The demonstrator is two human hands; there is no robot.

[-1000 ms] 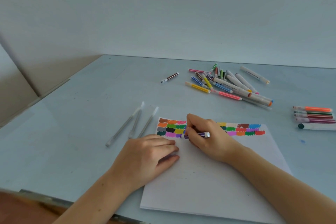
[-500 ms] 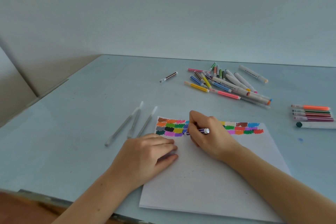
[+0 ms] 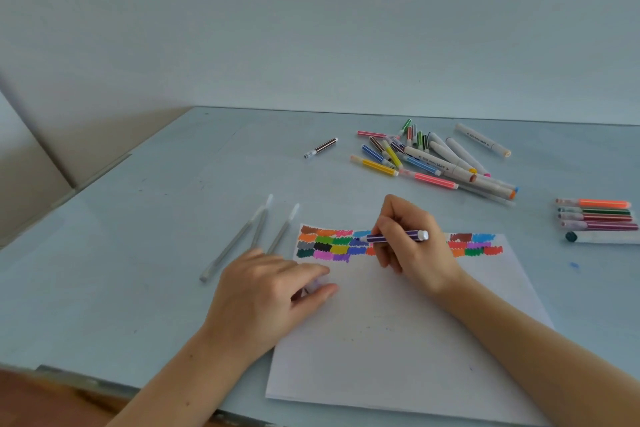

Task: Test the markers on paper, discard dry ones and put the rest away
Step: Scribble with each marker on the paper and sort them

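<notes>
While the right hand (image 3: pixel 412 246) pinches a purple-and-white striped slim marker (image 3: pixel 394 237), its long axis runs left-right across the white paper sheet (image 3: pixel 398 340), tip leftward on the sheet's coloured swatch rows (image 3: pixel 332 243). The left hand (image 3: pixel 266 295), fingers loosely curled, rests on the sheet's left edge; any cap inside: cannot tell. Fat white markers (image 3: pixel 436 163) beyond the sheet carry print, unreadable.

Matt white paper sheet (image 3: pixel 398 340), smooth plastic purple marker (image 3: pixel 391 237), smooth matt pale table (image 3: pixel 173 218)
</notes>
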